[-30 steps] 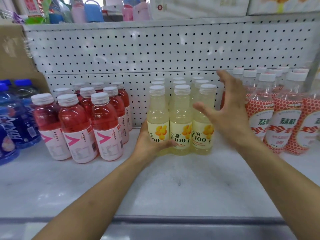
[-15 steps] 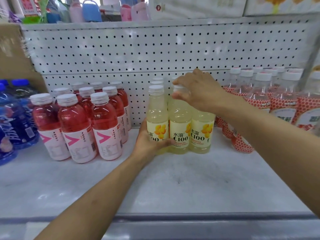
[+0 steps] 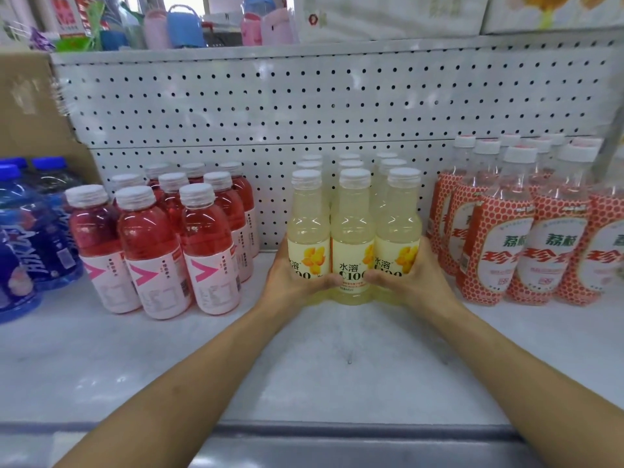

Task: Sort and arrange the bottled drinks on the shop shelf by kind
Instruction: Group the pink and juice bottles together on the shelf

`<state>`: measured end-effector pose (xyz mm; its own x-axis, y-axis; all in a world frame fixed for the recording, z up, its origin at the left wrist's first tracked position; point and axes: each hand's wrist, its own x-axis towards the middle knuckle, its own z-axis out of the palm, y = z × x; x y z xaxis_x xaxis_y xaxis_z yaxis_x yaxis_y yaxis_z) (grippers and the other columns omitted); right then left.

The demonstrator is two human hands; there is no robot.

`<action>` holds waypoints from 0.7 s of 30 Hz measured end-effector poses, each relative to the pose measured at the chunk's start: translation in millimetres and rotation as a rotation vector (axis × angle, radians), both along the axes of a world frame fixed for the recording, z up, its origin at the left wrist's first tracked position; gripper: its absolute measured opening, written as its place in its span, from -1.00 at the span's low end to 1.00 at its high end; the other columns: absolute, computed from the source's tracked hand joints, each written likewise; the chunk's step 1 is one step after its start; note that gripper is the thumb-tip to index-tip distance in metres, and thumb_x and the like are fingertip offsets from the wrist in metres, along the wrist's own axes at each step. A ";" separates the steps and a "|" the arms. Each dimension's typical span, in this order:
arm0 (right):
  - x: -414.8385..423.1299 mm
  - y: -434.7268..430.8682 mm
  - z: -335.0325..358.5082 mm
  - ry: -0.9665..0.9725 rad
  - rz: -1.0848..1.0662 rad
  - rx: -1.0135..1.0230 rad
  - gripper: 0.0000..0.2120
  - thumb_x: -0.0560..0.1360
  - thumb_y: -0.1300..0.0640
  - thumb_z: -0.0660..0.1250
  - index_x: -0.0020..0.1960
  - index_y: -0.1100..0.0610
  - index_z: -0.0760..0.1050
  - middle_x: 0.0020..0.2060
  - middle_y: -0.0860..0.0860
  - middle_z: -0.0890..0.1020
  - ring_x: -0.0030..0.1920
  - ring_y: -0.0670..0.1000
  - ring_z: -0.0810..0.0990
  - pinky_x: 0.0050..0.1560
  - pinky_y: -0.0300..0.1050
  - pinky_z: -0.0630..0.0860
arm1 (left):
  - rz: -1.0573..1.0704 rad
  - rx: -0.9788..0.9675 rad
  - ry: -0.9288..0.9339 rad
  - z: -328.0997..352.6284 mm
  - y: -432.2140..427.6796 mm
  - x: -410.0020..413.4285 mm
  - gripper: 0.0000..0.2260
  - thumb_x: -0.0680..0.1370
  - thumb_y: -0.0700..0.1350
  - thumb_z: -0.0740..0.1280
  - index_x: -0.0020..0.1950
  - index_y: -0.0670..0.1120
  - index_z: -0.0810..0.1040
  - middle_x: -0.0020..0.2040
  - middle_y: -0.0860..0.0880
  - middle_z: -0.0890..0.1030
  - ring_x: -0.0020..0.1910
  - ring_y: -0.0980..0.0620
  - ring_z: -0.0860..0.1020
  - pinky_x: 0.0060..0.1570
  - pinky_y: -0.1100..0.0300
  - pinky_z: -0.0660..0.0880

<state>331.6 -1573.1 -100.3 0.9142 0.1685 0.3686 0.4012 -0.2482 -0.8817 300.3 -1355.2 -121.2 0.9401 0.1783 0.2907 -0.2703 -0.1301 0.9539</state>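
A: What stands along the shelf [image 3: 101, 359]?
B: Blue bottles [image 3: 23, 238] at the far left, then red bottles [image 3: 152, 244], the yellow bottles [image 3: 353, 228] in the middle, lychee bottles [image 3: 526, 231] on the right.
A: And the hands?
B: Left hand [image 3: 297, 282] and right hand [image 3: 415, 278] cup the yellow front row from either side, fingers curled against its labels.

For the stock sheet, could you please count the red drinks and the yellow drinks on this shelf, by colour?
red drinks: 9
yellow drinks: 9
Total: 18
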 end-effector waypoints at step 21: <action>-96.4 139.3 39.9 -0.325 0.137 -0.160 -0.05 0.29 -0.12 0.57 0.53 -0.04 0.15 0.43 -0.11 0.32 0.41 -0.17 0.34 0.41 -0.15 0.32 | 0.557 0.521 -0.414 52.5 150.8 -175.7 -0.03 0.30 0.02 0.59 0.57 -0.12 0.13 0.50 0.03 0.22 0.52 0.12 0.22 0.51 0.05 0.23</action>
<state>235.1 -1433.8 -60.4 0.7193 0.3597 0.5943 0.6921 -0.2974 -0.6577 124.6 -1204.4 -68.7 0.5560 0.3295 0.7631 -0.3500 -0.7399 0.5745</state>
